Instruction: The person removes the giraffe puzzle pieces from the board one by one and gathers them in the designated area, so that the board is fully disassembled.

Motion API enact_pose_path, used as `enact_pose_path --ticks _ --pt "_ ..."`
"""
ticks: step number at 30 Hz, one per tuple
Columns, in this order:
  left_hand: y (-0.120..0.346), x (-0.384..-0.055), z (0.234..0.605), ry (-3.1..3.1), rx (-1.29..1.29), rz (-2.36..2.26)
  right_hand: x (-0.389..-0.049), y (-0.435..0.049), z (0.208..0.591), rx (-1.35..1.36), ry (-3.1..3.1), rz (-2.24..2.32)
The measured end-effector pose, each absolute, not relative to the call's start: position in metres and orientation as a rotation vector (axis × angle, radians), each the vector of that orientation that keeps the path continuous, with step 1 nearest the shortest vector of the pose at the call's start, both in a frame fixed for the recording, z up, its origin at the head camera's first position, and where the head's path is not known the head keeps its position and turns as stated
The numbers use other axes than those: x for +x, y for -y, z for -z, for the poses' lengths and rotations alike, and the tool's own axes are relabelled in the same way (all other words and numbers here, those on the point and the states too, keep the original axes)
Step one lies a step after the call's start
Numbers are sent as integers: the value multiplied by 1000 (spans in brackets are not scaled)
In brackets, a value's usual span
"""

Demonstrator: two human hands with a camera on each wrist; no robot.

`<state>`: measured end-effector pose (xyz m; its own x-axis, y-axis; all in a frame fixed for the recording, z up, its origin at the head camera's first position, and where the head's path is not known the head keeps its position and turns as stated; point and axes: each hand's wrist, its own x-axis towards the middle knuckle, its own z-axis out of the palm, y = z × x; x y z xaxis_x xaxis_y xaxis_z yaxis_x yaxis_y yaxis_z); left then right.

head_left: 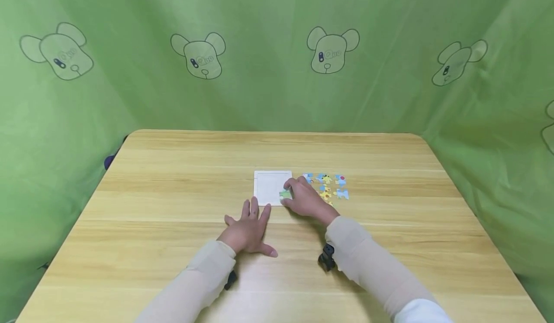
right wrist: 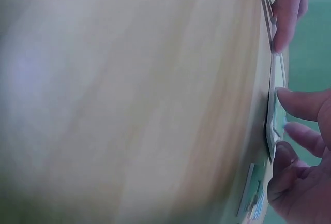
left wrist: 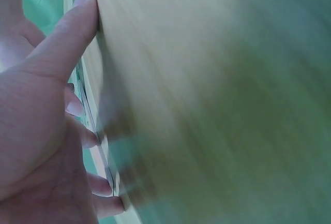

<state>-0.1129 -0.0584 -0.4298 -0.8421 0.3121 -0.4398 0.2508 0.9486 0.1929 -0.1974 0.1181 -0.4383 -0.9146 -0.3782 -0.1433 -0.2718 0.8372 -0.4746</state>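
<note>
A shallow white puzzle tray [head_left: 256, 188] lies flat near the middle of the table. My right hand [head_left: 306, 199] reaches over its right side, thumb and bent fingers pinching a green puzzle piece [head_left: 285, 194] at the tray's lower right corner. In the right wrist view the green piece [right wrist: 280, 111] shows between thumb and fingers, down at the tray. Fingers spread and straight, my left hand [head_left: 248, 229] rests with its fingertips at the tray's near edge. Part of the tray's right rim is hidden behind the right hand.
Several loose puzzle pieces [head_left: 326, 179], blue and yellow, lie right of the tray, some partly covered by the right hand. The wooden table [head_left: 173, 179] has rounded far corners. Green curtain [head_left: 268, 97] with printed bear heads surrounds it.
</note>
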Motion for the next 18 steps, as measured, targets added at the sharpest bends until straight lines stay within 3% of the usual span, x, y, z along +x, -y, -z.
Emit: enact_pose_path --ticks 18 --pt "57 -113 431 -2618 400 -160 -196 -142 436 -427 -2752 1009"
